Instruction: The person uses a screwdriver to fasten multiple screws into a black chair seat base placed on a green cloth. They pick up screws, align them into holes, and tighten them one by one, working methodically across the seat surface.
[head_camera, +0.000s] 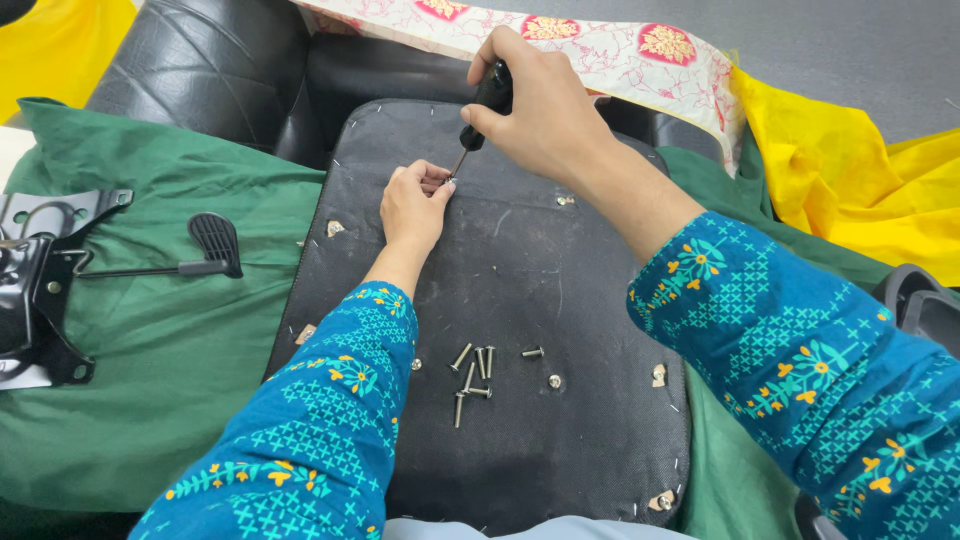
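Observation:
A black fabric-covered chair seat underside (520, 290) lies face up in front of me. My right hand (535, 105) grips a screwdriver (482, 110) by its black handle, the tip angled down to a spot near the seat's far edge. My left hand (415, 205) pinches something small at the screwdriver tip; what it holds is too small to tell. Several loose silver bolts (475, 372) lie on the seat nearer to me.
A black metal chair mechanism with a lever (40, 290) rests on green cloth (170, 340) at the left. A black leather chair back (210, 70) lies beyond. Patterned white-and-red fabric (600, 50) and yellow cloth (850, 180) lie at the right.

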